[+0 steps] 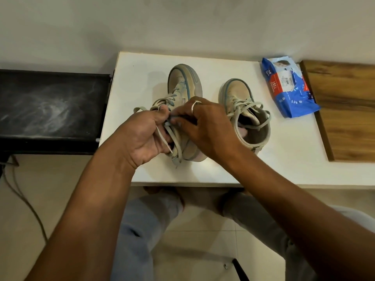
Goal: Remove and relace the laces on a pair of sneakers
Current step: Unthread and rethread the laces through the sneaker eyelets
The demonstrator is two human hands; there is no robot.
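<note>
Pinching the lace (176, 138) over the sneaker (183, 82) collar, left hand (142, 136) and right hand (205, 126) meet, apparently on one strand, toe pointing away.

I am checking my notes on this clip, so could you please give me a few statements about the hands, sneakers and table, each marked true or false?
1. The left hand and right hand both pinch the lace of the left sneaker. True.
2. The right sneaker has no lace. False: a second lace is threaded through it, with loose loops over its opening.
3. The blue packet lies between the sneakers. False: it lies to the right of both, by the wooden board.
4. The right hand wears a ring. True.
5. The sneakers are on the floor. False: they are on the white table.
</note>
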